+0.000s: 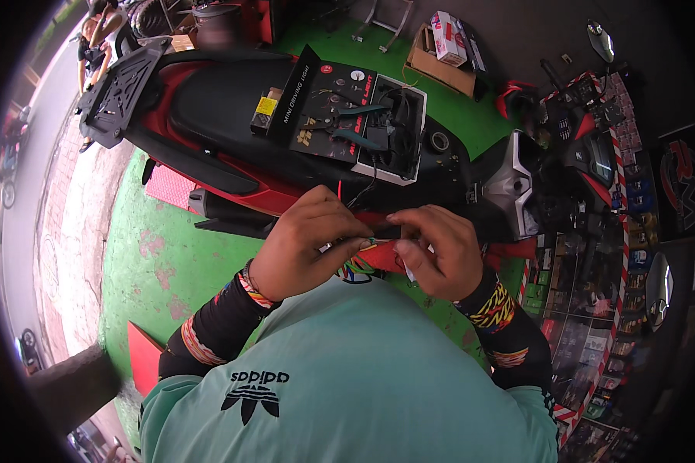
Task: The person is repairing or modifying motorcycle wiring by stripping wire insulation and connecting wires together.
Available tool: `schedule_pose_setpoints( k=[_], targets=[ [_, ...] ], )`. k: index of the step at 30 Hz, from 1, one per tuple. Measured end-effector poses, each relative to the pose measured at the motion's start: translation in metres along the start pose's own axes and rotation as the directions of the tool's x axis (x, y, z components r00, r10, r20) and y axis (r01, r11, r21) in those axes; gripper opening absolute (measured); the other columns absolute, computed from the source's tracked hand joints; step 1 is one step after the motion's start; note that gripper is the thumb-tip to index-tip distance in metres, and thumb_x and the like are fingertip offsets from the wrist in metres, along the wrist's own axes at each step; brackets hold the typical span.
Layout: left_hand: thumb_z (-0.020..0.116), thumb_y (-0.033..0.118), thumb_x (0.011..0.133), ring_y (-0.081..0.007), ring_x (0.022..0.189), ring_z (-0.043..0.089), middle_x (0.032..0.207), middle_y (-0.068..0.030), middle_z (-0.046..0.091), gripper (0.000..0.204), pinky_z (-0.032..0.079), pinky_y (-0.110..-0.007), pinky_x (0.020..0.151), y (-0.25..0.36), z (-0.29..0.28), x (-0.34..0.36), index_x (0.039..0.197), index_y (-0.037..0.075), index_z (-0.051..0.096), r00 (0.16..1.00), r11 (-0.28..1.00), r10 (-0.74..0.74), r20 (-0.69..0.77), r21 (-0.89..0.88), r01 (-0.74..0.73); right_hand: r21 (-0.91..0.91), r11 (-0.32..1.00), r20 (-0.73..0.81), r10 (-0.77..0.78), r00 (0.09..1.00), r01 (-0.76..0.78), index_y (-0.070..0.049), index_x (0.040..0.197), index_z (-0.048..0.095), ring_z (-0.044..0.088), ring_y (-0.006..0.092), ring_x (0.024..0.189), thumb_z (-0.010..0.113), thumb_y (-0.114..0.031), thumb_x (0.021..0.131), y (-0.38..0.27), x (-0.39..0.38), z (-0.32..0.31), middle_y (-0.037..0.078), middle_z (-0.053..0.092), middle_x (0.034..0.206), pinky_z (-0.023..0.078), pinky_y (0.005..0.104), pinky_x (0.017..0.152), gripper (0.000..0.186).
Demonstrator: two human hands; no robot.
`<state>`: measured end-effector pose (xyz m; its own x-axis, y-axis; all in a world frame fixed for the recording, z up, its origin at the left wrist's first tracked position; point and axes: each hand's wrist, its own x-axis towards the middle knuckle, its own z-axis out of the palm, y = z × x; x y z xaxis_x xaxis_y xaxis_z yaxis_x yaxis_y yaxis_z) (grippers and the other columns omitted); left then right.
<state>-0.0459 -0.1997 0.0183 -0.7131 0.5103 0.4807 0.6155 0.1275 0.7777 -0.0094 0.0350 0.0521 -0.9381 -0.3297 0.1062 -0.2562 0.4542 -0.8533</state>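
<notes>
left hand: my fingers pinched shut on thin wires
right hand: closed on wires' other end
tip: keep both pinches close, wires taut, clear of scooter seat

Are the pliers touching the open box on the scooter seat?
Touching. The head view shows the pliers lying inside the open box, resting on its contents, on the seat.

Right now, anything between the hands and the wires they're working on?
Nothing visible. The left hand and right hand already pinch the thin wires between their fingertips, just in front of the red scooter. The pliers lie apart on the open box on the seat.
</notes>
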Motion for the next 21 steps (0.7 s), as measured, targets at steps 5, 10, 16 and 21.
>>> schedule_pose_setpoints(
  k=[5,10,16,21],
  targets=[
    [0.078,0.002,0.079,-0.0237,0.080,0.059,0.080,-0.0063,0.067,0.015,0.049,-0.036,0.075,0.000,-0.001,-0.001,0.093,0.004,0.075,0.998,1.000,-0.005,0.060,-0.007,0.006,-0.612,0.603,0.130,-0.561,0.817,0.512,-0.008,0.101,0.070,0.057,0.0222,0.061,0.075,-0.015,0.082,0.008,0.002,0.002,0.002,0.062,0.078,0.050,0.0332,0.058,0.021],
    [0.078,0.002,0.079,-0.0241,0.080,0.060,0.080,-0.0070,0.067,0.014,0.049,-0.036,0.075,-0.002,-0.001,0.002,0.093,0.003,0.074,0.998,1.000,0.005,0.055,-0.005,-0.005,-0.327,0.912,0.049,-0.245,0.968,0.248,-0.007,0.102,0.068,0.056,0.0204,0.059,0.074,-0.018,0.087,0.011,-0.004,0.009,0.003,0.059,0.070,0.048,0.0327,0.057,0.019],
    [0.079,0.003,0.080,-0.0223,0.080,0.061,0.081,-0.0074,0.069,0.013,0.050,-0.035,0.073,-0.009,-0.001,-0.001,0.092,0.002,0.074,0.998,0.998,-0.055,0.039,0.010,0.054,0.181,0.936,0.072,0.293,0.953,-0.301,-0.001,0.105,0.062,0.062,0.0192,0.067,0.077,-0.026,0.087,0.002,-0.004,0.010,0.006,0.061,0.076,0.050,0.0304,0.063,0.034],
    [0.076,0.008,0.089,-0.0119,0.076,0.065,0.083,-0.0056,0.072,0.011,0.053,-0.028,0.068,-0.008,0.005,-0.005,0.097,0.000,0.074,0.905,0.878,-0.423,-0.044,-0.268,0.397,-0.135,0.963,-0.102,-0.248,0.963,0.234,-0.001,0.113,0.059,0.065,0.0269,0.080,0.087,-0.028,0.075,0.014,-0.006,0.025,0.012,0.062,0.098,0.053,0.0339,0.071,0.054]
  ],
)
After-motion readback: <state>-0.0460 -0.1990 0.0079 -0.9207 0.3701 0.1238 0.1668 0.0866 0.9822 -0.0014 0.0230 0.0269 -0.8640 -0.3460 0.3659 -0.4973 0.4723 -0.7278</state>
